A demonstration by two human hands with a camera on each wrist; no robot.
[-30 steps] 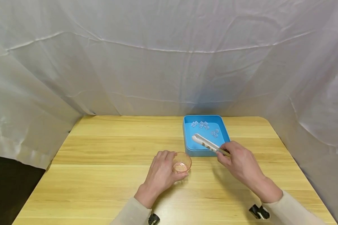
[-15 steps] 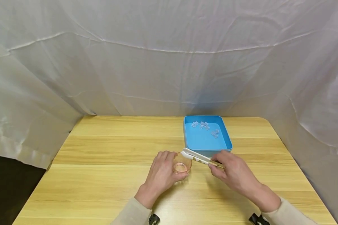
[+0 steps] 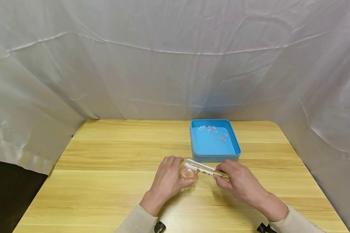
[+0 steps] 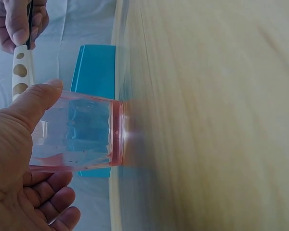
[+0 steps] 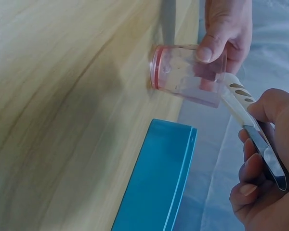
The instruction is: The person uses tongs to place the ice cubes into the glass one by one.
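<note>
My left hand [image 3: 167,178] grips a clear pinkish cup [image 5: 180,72] that stands upright on the table, thumb on one side and fingers round the other. My right hand [image 3: 245,184] holds a pair of tongs [image 3: 204,169], white with brown spots toward the tips and metal at the handle. In the head view the tips overlap the cup's mouth; from the right wrist they sit right at its rim. Whether anything is between the tips I cannot tell. Behind the hands, a blue square box [image 3: 215,158] contains several clear cubes [image 3: 222,138] in small clusters.
The light wooden table [image 3: 110,155] lies under everything. A grey-white curtain [image 3: 151,77] hangs behind it and along both sides. Close behind the cup and tongs rises the box's near wall.
The tongs in my right hand have moved from over the blue box, left and toward me, to the cup's mouth. My left hand and the cup have stayed in place.
</note>
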